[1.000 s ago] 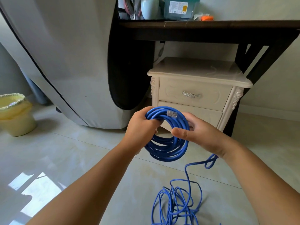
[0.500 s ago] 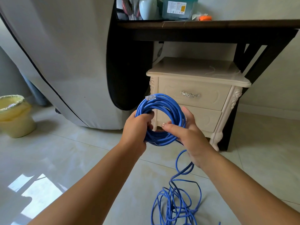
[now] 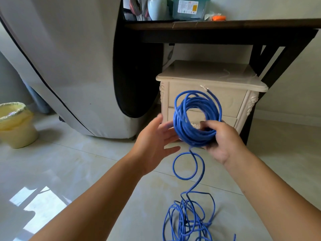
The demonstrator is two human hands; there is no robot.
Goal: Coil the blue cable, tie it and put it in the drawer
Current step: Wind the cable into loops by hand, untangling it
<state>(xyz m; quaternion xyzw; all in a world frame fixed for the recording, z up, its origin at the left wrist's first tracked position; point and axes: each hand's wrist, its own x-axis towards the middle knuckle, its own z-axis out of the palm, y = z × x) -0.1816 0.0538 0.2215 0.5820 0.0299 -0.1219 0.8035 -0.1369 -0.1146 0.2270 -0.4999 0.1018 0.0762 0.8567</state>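
Blue cable point(image 3: 196, 136), where is it sitting?
— Its wound coil is hanging upright in the air in front of the cream nightstand point(image 3: 208, 79), with the plug end point(image 3: 205, 87) sticking up at the top. One strand is dropping from the coil, curling into a loop and running down to a loose heap point(image 3: 187, 220) lying on the floor point(image 3: 86, 162).
— Who is holding it?
— The right hand point(image 3: 224, 141). Its grip is clamping round the coil's lower part, fingers curling through the middle.
— And the left hand point(image 3: 152, 141)?
— Its grip is standing apart, fingers spreading just beside the coil's left edge. It is showing blurred, so I cannot tell whether it is touching.
— The drawers?
— The top drawer point(image 3: 229, 100) and bottom drawer point(image 3: 227, 120) are both sitting closed.
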